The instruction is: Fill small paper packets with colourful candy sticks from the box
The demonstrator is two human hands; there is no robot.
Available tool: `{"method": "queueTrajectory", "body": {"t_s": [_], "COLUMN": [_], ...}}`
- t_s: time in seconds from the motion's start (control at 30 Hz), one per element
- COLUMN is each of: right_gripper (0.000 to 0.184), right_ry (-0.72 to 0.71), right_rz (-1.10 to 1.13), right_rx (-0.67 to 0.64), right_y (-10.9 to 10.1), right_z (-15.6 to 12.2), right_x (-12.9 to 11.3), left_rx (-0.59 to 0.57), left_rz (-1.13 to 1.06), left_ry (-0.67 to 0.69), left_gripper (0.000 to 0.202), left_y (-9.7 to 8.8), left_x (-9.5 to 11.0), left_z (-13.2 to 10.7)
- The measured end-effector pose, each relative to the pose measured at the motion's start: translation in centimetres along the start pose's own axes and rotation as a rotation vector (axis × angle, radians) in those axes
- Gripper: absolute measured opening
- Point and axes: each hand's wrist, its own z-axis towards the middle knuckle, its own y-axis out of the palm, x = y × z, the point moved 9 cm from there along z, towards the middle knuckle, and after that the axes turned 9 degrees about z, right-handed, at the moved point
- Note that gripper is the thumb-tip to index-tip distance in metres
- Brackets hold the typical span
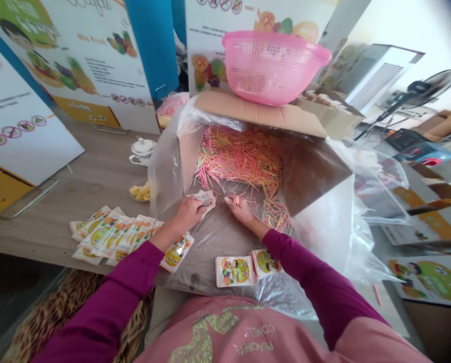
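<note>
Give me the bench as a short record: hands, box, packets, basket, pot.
Left hand: the left hand grips a small pale packet
Right hand: the right hand has curled fingers near that packet; what they hold, if anything, is unclear
Box: cardboard box, open toward the person, pink and yellow sticks inside
Packets on the left: overlapping pile on the table
Packets near the body: two groups, one beside the other
Basket: pink basket at the box's top
Pot: lidded white pot, left of the box
</note>
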Motion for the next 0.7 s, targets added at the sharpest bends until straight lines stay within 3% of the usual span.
{"method": "queueTrajectory", "body": {"t_s": [0.1,0.2,0.4,0.57,0.7], "right_gripper": [0.055,0.059,0.062,0.053,0.05], "right_ry": [-0.036,-0.041,0.09,0.117,0.136], "right_rz": [-0.138,-0.095,0.211,0.519,0.59], "right_rx": [-0.131,-0.145,-0.001,-0.035,-0.011], "right_y": [0.6,0.1,-1.1,0.3,1.2], "right_z": [-0.6,-1.4,-1.9,-1.3,-0.7], "right_x": [0.6,0.8,1.2,0.2,0.1], "left_rx": [0.032,0.067,0.057,0.052,0.018], "left_rz": [-0.087,-0.097,-0.092,-0.051,-0.082], "left_ry": [-0.013,-0.054,-0.143,-0.157,-0.109], "left_gripper": [0.027,0.029,0.027,0.019,0.019], "left_y": [0.0,0.2,0.3,0.0,0.1], "left_x": [-0.7,-1.1,-1.7,-1.7,-1.5], "left_z": [-0.1,0.2,1.0,0.4,-0.1]}}
